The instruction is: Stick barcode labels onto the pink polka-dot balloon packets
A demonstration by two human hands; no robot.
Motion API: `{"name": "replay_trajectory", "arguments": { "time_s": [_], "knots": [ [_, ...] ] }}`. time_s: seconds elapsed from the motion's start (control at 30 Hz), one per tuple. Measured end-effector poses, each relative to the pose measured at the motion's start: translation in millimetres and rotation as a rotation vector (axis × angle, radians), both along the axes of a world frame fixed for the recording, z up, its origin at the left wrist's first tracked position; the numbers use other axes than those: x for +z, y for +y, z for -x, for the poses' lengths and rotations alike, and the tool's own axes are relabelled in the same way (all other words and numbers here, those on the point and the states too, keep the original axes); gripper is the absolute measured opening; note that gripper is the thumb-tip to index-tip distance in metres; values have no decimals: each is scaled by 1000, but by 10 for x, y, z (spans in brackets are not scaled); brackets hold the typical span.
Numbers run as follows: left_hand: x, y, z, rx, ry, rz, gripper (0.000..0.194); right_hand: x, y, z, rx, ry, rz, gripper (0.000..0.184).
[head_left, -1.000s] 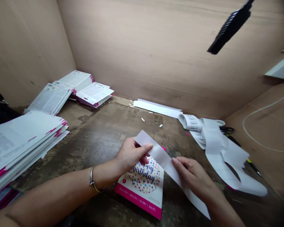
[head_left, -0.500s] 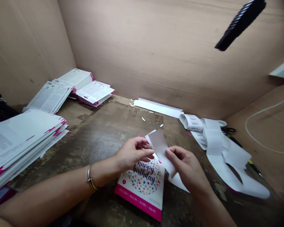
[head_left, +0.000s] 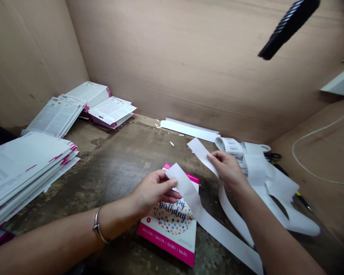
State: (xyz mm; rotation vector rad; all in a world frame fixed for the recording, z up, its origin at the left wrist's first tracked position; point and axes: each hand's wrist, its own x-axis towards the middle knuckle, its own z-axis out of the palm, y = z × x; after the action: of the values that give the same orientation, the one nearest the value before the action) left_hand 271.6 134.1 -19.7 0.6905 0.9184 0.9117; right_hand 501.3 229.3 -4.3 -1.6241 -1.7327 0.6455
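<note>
A pink and white "happy birthday" balloon packet (head_left: 173,229) lies flat on the worn table in front of me. My left hand (head_left: 151,191) rests over its upper part and pinches one end of a long white paper strip (head_left: 209,225). My right hand (head_left: 227,168) is further back and to the right, closed on a second stretch of white strip (head_left: 199,149) near a roll of printed labels (head_left: 232,146). The strips trail toward the lower right.
Stacks of printed packets sit at the left (head_left: 25,168) and back left (head_left: 86,105). A folded white strip (head_left: 189,130) lies by the cardboard back wall. Scissors (head_left: 273,156) and a white cable (head_left: 318,152) are at the right. A black object (head_left: 288,26) hangs above.
My right hand has moved away from the packet, back and to the right, carrying a stretch of strip toward the label roll. My left hand stays on the packet, still pinching the strip end.
</note>
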Motion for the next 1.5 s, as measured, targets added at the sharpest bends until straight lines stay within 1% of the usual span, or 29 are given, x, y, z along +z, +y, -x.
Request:
{"name": "replay_trajectory", "arguments": {
  "time_s": [0.1, 0.2, 0.3, 0.4, 0.47, 0.57, 0.63, 0.7, 0.73, 0.77, 0.8, 0.87, 0.9, 0.93, 0.97, 1.0, 1.1, 1.13, 1.17, 1.2, 1.3, 1.33, 1.37, 1.43, 1.5],
  "knots": [
    [-36, -67, 5, 15, 27, 38, 30, -128, 406, 33, 62, -89, 39, 22],
    [-44, -119, 44, -1, 53, 48, 30, -298, 610, 62, 90, -137, 78, 26],
    [-48, -153, 97, -22, 57, 43, 30, -429, 674, 13, 102, -129, 104, 30],
    [-72, -170, 109, -38, 53, 50, 31, -496, 715, -64, 98, -100, 125, 33],
    [-88, -176, 90, -46, 46, 64, 32, -510, 750, -92, 107, -68, 130, 31],
    [-87, -187, 47, -42, 51, 65, 30, -508, 784, -88, 164, 9, 133, 24],
    [-69, -193, 30, -55, 86, 50, 27, -499, 779, -75, 205, 70, 136, 19],
    [-46, -188, 43, -66, 165, 30, 25, -480, 752, -67, 223, 133, 133, 20],
    [-34, -175, 67, -63, 218, 9, 27, -465, 732, -66, 223, 165, 129, 21],
    [-21, -152, 104, -40, 289, -32, 34, -446, 708, -65, 221, 197, 123, 22],
    [-4, -116, 153, 8, 385, -102, 45, -422, 680, -64, 216, 229, 117, 22],
    [42, 9, 267, 183, 623, -325, 66, -360, 617, -54, 207, 286, 109, 25],
    [73, 99, 317, 273, 732, -446, 69, -325, 583, -44, 206, 308, 110, 26],
    [107, 203, 353, 334, 803, -532, 65, -289, 549, -30, 208, 323, 111, 29],
    [141, 319, 366, 352, 816, -562, 57, -256, 516, -14, 213, 331, 114, 31],
    [170, 440, 354, 314, 768, -538, 49, -226, 487, 5, 220, 332, 116, 33],
    [197, 779, 176, 74, 467, -322, 29, -177, 424, 54, 251, 300, 99, 34],
    [181, 869, 90, 25, 393, -278, 22, -174, 413, 64, 263, 277, 86, 33],
    [157, 945, 4, 4, 348, -256, 15, -175, 403, 70, 274, 247, 68, 32],
    [126, 1005, -75, 7, 326, -250, 10, -176, 392, 74, 281, 213, 45, 31],
    [33, 1106, -233, 74, 315, -260, 13, -157, 328, 105, 263, 110, -82, 25],
    [9, 1120, -258, 90, 314, -264, 13, -139, 291, 130, 257, 84, -136, 27],
    [-10, 1126, -273, 99, 314, -268, 14, -117, 249, 163, 261, 62, -184, 33],
    [-34, 1124, -286, 101, 315, -281, 15, -77, 161, 249, 318, 27, -255, 46],
    [-46, 1114, -288, 96, 309, -317, 14, -61, 94, 331, 394, 11, -279, 45]
  ]
}}
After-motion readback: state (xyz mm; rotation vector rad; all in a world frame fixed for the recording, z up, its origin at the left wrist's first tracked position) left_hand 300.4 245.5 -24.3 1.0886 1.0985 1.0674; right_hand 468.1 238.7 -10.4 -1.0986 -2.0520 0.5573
